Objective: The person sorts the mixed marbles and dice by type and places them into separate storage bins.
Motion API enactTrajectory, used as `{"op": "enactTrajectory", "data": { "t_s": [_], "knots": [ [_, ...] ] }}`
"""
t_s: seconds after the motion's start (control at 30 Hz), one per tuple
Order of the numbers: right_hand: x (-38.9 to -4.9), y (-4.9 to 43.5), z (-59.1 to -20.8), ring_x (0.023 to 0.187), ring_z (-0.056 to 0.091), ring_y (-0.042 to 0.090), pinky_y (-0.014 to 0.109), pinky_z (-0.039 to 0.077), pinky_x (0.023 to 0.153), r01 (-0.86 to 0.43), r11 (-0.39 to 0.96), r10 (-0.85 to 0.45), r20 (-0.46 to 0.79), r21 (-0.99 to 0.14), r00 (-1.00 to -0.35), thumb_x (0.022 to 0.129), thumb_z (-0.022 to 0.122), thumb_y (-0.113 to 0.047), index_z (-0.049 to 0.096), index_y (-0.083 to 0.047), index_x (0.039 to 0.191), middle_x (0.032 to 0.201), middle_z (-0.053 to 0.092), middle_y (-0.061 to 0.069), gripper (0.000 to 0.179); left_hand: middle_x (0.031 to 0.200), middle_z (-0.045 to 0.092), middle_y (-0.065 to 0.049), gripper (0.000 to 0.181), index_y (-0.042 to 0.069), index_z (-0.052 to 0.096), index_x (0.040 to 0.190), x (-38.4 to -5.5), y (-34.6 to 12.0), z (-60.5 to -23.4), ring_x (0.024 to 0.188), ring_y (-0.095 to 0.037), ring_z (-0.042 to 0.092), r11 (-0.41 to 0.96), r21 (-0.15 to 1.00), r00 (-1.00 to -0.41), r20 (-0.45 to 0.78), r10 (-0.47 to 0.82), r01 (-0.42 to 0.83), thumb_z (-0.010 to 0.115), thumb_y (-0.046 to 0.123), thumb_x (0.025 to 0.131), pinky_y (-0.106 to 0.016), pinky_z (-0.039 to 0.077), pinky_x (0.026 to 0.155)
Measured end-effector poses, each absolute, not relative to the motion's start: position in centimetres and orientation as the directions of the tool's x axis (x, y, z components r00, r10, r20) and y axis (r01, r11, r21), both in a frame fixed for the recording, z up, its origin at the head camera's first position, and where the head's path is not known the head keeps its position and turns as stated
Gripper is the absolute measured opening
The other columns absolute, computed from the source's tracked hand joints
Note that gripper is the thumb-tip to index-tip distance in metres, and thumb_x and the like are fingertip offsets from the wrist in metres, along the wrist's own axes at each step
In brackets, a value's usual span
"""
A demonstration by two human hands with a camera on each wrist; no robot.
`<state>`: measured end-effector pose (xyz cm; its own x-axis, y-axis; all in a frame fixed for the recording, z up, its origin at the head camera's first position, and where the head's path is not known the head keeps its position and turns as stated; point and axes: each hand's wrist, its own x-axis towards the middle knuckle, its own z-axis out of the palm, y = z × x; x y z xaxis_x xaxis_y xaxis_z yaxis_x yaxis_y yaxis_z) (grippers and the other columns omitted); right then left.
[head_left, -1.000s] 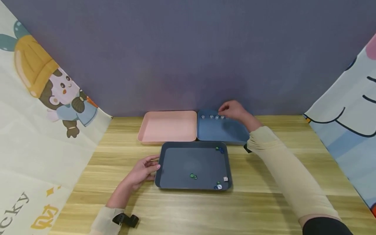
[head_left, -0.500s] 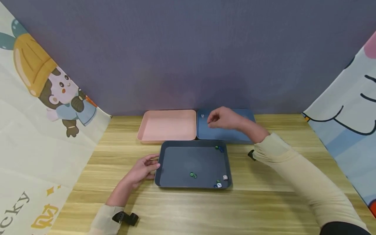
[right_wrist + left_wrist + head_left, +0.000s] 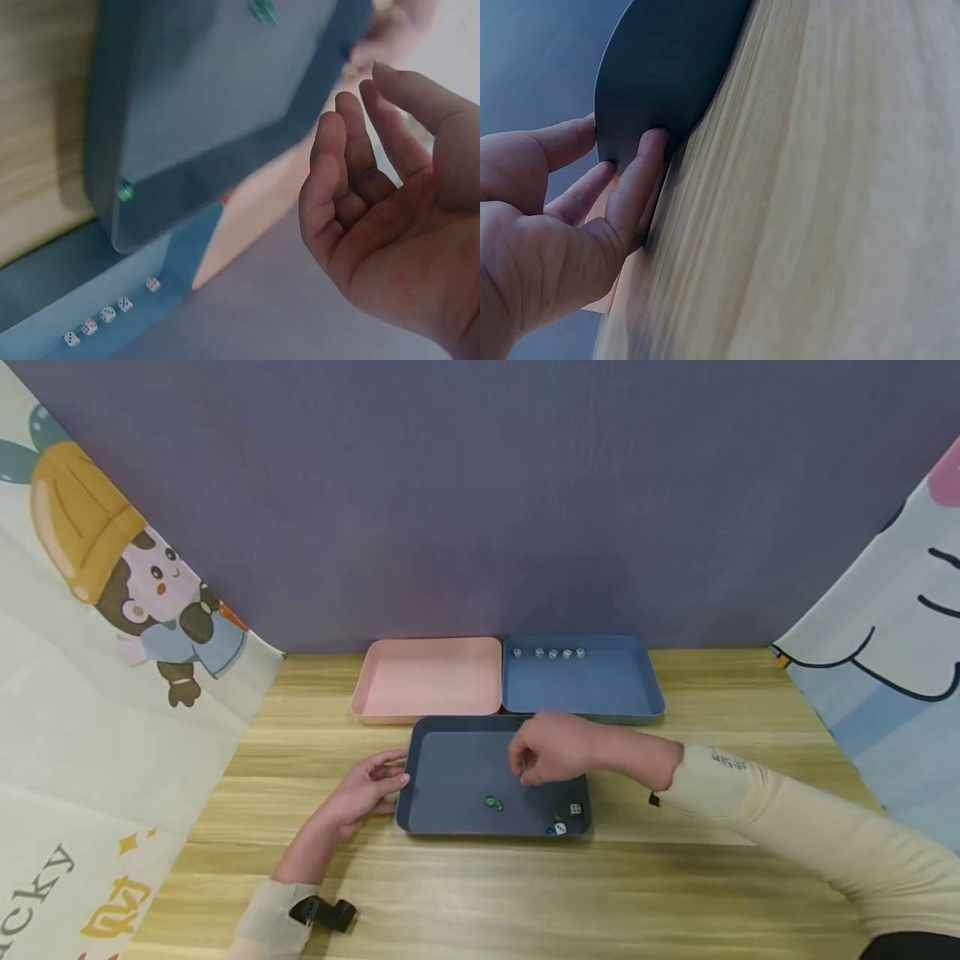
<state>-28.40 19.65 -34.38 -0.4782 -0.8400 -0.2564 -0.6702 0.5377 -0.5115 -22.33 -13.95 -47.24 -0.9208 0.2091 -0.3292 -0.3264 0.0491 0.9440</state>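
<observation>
Fingers of my left hand (image 3: 363, 793) touch the outer side of a dark grey tray (image 3: 450, 768) at its left end. My right hand (image 3: 558, 747) hovers over that tray's right half. Its fingers are loosely bent, and the right wrist view shows nothing between them. Near the tray's front right corner lie a white die (image 3: 575, 809) and a second white die (image 3: 559, 828), beside small green and blue pieces. Small green pieces (image 3: 492, 802) sit near the middle front. Behind, a blue tray (image 3: 615, 689) bears a row of several white dice (image 3: 553, 653).
A pink tray (image 3: 435, 681) stands left of the blue one, both against a grey-purple backdrop (image 3: 480, 510). All the trays rest on a wooden table (image 3: 465, 902). Printed cloths hang at both sides, the left cloth (image 3: 112, 760) showing a cartoon figure.
My right hand has come from the row of dice in the blue tray forward to above the dark grey tray, uncovering the row. My left hand has stayed at the tray's left side.
</observation>
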Motion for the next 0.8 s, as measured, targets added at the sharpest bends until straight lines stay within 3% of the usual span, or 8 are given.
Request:
{"op": "enactTrajectory", "data": {
  "t_s": [0.33,0.8],
  "knots": [
    [-26.0,20.4,-36.7,0.061,0.053,0.007,0.028,0.047,0.056,-0.770,0.555,-0.819,-0.369,-0.316,-0.439,0.080,0.076,-0.008,0.072,-0.022,0.078,0.074,0.060,-0.014,0.015,0.128,0.047,-0.026,0.057,0.003,0.038,0.147,-22.6,-13.5,-47.4,0.104,-0.029,0.061,0.018,0.944,-0.922,-0.326,0.211,-0.329,0.063,0.012,0.096,-0.046,0.055,0.081],
    [-26.0,21.8,-40.1,0.053,0.048,0.008,0.026,0.042,0.048,-0.868,0.467,-0.837,-0.402,-0.172,-0.371,0.072,0.074,0.004,0.068,-0.025,0.067,0.065,0.055,-0.014,0.030,0.128,0.045,-0.027,0.057,0.001,0.038,0.147,-22.9,-12.3,-48.0,0.101,-0.029,0.061,0.033,0.945,-0.927,-0.326,0.184,-0.326,0.063,0.011,0.096,-0.046,0.055,0.080]
  ]
}}
